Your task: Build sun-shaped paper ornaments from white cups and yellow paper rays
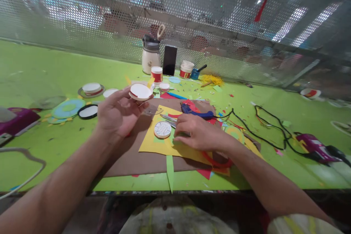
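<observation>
on the green bench (pixel 41 69), a yellow sheet (pixel 153 142) lies under the right hand (pixel 196 134), flat and released, at five o'clock of the white disc (pixel 140 91). the left hand (pixel 117 113) pinches the disc's rim; it looks light, stiff, easily bent.

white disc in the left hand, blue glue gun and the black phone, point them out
white disc (pixel 140 91), head view, middle of its top face
blue glue gun (pixel 196 112), head view, its blue body
black phone (pixel 169 60), head view, centre of its screen
</observation>
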A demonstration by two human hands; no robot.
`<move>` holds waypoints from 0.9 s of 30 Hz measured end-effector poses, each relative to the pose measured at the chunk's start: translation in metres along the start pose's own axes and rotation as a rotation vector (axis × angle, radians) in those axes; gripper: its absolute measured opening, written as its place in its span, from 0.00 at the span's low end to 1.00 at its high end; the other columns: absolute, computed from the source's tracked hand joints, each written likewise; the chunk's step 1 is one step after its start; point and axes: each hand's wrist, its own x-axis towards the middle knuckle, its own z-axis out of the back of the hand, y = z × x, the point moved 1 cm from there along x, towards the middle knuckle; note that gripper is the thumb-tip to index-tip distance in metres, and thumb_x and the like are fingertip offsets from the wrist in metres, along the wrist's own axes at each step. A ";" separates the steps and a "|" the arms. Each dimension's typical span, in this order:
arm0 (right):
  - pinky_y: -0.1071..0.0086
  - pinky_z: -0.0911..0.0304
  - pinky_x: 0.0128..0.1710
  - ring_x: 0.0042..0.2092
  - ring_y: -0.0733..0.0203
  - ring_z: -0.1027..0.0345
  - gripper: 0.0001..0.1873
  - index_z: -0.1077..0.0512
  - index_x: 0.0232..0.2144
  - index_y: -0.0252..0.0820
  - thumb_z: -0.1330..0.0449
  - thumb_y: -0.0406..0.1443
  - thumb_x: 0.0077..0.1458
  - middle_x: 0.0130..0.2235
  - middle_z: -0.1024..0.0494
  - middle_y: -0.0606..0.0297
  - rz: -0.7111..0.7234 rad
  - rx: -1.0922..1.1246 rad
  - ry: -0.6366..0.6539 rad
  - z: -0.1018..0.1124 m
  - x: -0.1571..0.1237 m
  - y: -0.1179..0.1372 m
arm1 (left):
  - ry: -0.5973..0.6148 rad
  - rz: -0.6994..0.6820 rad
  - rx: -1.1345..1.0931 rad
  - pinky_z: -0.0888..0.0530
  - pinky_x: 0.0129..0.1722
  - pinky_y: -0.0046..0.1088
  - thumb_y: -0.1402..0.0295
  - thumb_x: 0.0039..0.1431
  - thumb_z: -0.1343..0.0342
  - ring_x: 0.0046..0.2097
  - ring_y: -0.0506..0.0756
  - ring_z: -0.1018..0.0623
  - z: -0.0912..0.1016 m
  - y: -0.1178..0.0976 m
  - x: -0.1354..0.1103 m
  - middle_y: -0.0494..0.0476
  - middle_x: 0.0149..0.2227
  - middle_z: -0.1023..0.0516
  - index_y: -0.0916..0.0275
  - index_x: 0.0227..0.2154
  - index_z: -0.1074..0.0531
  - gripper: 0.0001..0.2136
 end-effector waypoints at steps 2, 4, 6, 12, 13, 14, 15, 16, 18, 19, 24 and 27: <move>0.68 0.39 0.33 0.34 0.60 0.33 0.09 0.27 0.22 0.38 0.37 0.32 0.54 0.29 0.27 0.61 -0.018 -0.006 -0.008 0.002 0.000 0.000 | 0.000 0.005 0.006 0.29 0.33 0.32 0.69 0.52 0.45 0.37 0.59 0.23 0.001 0.000 0.000 0.64 0.37 0.21 0.70 0.37 0.26 0.11; 0.68 0.40 0.32 0.32 0.61 0.34 0.12 0.29 0.20 0.38 0.37 0.32 0.54 0.28 0.28 0.61 -0.054 -0.014 -0.028 0.003 0.001 -0.003 | -0.012 0.004 0.008 0.29 0.33 0.32 0.69 0.53 0.45 0.37 0.59 0.24 0.001 0.000 0.000 0.64 0.36 0.21 0.70 0.37 0.26 0.11; 0.68 0.40 0.33 0.33 0.60 0.34 0.11 0.28 0.21 0.37 0.38 0.32 0.55 0.29 0.27 0.60 -0.094 -0.021 -0.075 0.002 0.002 -0.006 | -0.019 -0.001 0.003 0.29 0.33 0.32 0.69 0.53 0.46 0.37 0.58 0.24 0.001 0.000 -0.001 0.64 0.35 0.21 0.69 0.36 0.26 0.10; 0.64 0.38 0.40 0.38 0.57 0.32 0.06 0.25 0.29 0.37 0.41 0.32 0.57 0.33 0.24 0.58 -0.145 -0.024 -0.204 -0.003 0.004 -0.013 | -0.014 -0.010 0.007 0.29 0.33 0.31 0.68 0.52 0.45 0.36 0.59 0.23 0.000 -0.001 0.000 0.64 0.35 0.20 0.69 0.36 0.26 0.11; 0.64 0.38 0.41 0.39 0.57 0.32 0.07 0.25 0.29 0.37 0.41 0.33 0.58 0.33 0.24 0.58 -0.146 -0.024 -0.230 -0.003 0.003 -0.014 | -0.009 -0.012 0.006 0.29 0.32 0.31 0.68 0.52 0.45 0.37 0.59 0.23 0.001 -0.002 0.000 0.64 0.35 0.20 0.69 0.37 0.26 0.11; 0.63 0.38 0.41 0.39 0.57 0.32 0.07 0.25 0.29 0.37 0.41 0.33 0.58 0.33 0.24 0.58 -0.147 -0.026 -0.261 -0.003 0.003 -0.015 | -0.002 -0.019 0.007 0.29 0.32 0.31 0.68 0.53 0.46 0.37 0.60 0.22 0.001 -0.004 0.001 0.65 0.35 0.20 0.69 0.37 0.26 0.11; 0.63 0.38 0.40 0.38 0.57 0.32 0.08 0.25 0.28 0.37 0.42 0.34 0.58 0.32 0.24 0.59 -0.147 -0.031 -0.294 -0.003 0.003 -0.016 | 0.007 -0.029 0.009 0.29 0.32 0.30 0.67 0.53 0.46 0.37 0.59 0.22 0.002 -0.008 0.002 0.66 0.35 0.20 0.70 0.37 0.26 0.12; 0.63 0.38 0.40 0.37 0.57 0.32 0.09 0.25 0.28 0.38 0.42 0.34 0.58 0.31 0.24 0.59 -0.145 -0.038 -0.327 -0.003 0.003 -0.017 | 0.014 -0.044 0.011 0.29 0.32 0.30 0.67 0.53 0.47 0.37 0.59 0.23 0.003 -0.012 0.002 0.66 0.35 0.21 0.70 0.37 0.26 0.12; 0.63 0.39 0.39 0.36 0.57 0.32 0.09 0.25 0.27 0.40 0.42 0.34 0.58 0.30 0.24 0.60 -0.145 -0.050 -0.393 -0.002 0.002 -0.021 | 0.023 -0.099 0.010 0.28 0.32 0.29 0.66 0.53 0.47 0.37 0.58 0.23 0.005 -0.023 0.003 0.66 0.36 0.21 0.69 0.38 0.26 0.13; 0.63 0.39 0.39 0.35 0.58 0.32 0.08 0.25 0.27 0.40 0.42 0.34 0.57 0.30 0.24 0.61 -0.153 -0.047 -0.422 -0.002 0.002 -0.023 | 0.027 -0.135 0.007 0.28 0.33 0.29 0.65 0.53 0.47 0.38 0.58 0.23 0.007 -0.029 0.003 0.66 0.36 0.21 0.68 0.38 0.26 0.14; 0.65 0.38 0.38 0.35 0.59 0.31 0.06 0.25 0.30 0.39 0.42 0.32 0.56 0.32 0.23 0.60 -0.250 -0.006 -0.541 0.004 -0.002 -0.030 | 0.043 -0.285 -0.037 0.27 0.35 0.29 0.64 0.53 0.46 0.41 0.58 0.24 0.011 -0.053 0.001 0.65 0.37 0.21 0.67 0.40 0.27 0.15; 0.65 0.37 0.36 0.34 0.58 0.30 0.07 0.24 0.31 0.39 0.42 0.33 0.56 0.31 0.23 0.60 -0.289 -0.003 -0.609 0.010 -0.004 -0.032 | 0.051 -0.321 -0.066 0.27 0.35 0.28 0.65 0.51 0.44 0.40 0.59 0.24 0.011 -0.057 0.001 0.65 0.37 0.22 0.70 0.41 0.28 0.16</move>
